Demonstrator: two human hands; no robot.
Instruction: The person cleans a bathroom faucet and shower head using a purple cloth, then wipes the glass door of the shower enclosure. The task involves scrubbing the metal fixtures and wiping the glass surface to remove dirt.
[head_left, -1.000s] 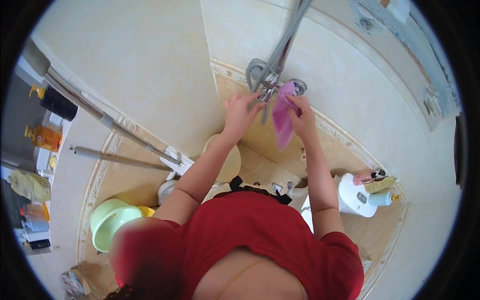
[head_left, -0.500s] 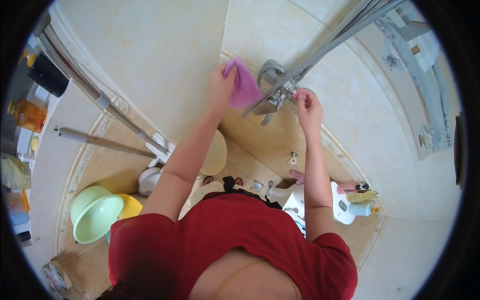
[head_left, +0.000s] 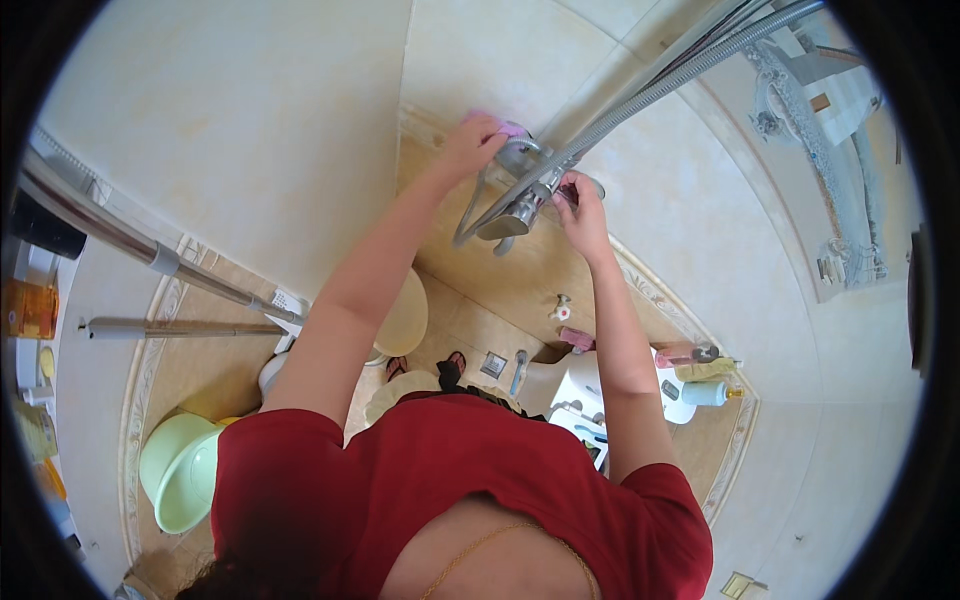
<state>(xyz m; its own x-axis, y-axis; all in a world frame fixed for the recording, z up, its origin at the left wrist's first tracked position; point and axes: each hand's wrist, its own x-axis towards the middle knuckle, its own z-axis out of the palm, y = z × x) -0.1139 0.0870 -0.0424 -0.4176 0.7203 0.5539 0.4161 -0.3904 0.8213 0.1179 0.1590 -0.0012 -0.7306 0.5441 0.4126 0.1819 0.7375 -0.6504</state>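
A purple-pink cloth (head_left: 508, 129) is bunched in my left hand (head_left: 472, 148), whose fingers are closed on it. It lies against the upper left part of a chrome shower tap (head_left: 520, 212) on the tiled wall. My right hand (head_left: 586, 222) is at the tap's right side, thumb and fingers curled round its body; the exact grip is partly hidden. A grey metal hose (head_left: 672, 88) runs past the tap up to the upper right and loops down on its left, between my hands.
Metal poles (head_left: 215, 283) stand at the left beside shelves of bottles. Pale green basins (head_left: 180, 470) lie at the lower left. To the right, a white appliance (head_left: 578, 385) and several bottles, one of them light blue (head_left: 706, 393), stand below a wall mirror (head_left: 830, 150). A small valve (head_left: 561, 308) juts out beneath the tap.
My left hand has brought the cloth from in front of the wall onto the tap, where it is now mostly hidden. My right hand has closed in on the tap's side. The view has shifted.
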